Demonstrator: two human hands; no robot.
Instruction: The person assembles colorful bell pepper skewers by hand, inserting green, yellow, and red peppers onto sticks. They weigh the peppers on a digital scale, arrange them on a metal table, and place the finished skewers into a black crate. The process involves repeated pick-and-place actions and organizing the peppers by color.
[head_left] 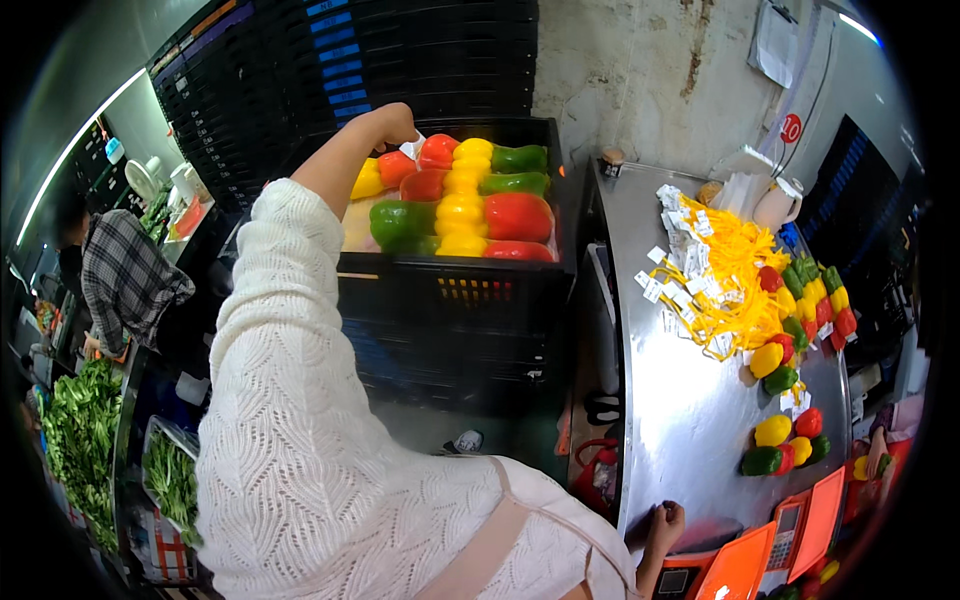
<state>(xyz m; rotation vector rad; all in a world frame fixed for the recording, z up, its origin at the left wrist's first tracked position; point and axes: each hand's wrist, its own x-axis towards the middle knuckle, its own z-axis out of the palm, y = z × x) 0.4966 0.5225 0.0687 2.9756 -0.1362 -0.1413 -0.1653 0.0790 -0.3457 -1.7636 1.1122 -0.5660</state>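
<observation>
My left arm in a white knit sleeve reaches over a black crate (558,200) of bell peppers. At its far left side my left hand (385,125) is bent down, closed, with its fingertips mostly hidden. Right by them is a white tag (412,147), next to a red pepper (397,167) and a yellow pepper (367,180). Red, yellow and green peppers (518,217) lie in rows in the crate. Well apart from these, my right hand (668,520) is curled closed at the near edge of the steel table (665,430); nothing shows in it.
Yellow strips with white tags (725,270) are heaped on the table, beside several pepper groups (790,445). Orange scales (740,565) stand near the right hand. Stacked black crates (430,60) rise behind. At left are leafy greens (85,430) and a person in a plaid shirt (130,270).
</observation>
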